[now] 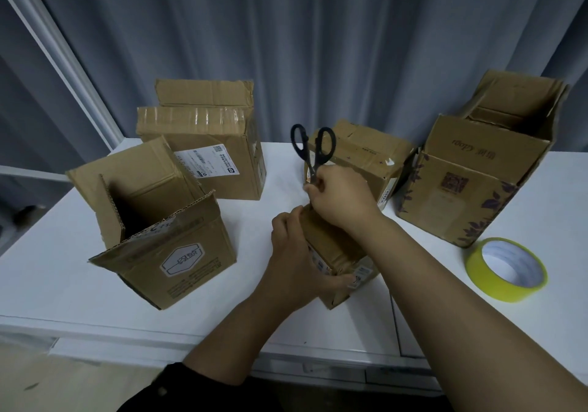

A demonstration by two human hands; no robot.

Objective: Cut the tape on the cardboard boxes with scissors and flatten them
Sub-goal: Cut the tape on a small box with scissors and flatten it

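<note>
Steadying small box (pixel 335 249) at frame centre on table (pixel 95 284): left hand (pixel 291 252) grips its near side. Right hand (pixel 342 203) clutches scissors (pixel 313 147) by blades, handles up. Best regrip by handles, run tip along taped seam, keep left hand clear.

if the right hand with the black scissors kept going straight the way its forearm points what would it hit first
Likely the taped brown cardboard box with the white shipping label, across the white table. The right hand, gripping the black-handled scissors, points up-left toward it; depth is unclear.
</note>
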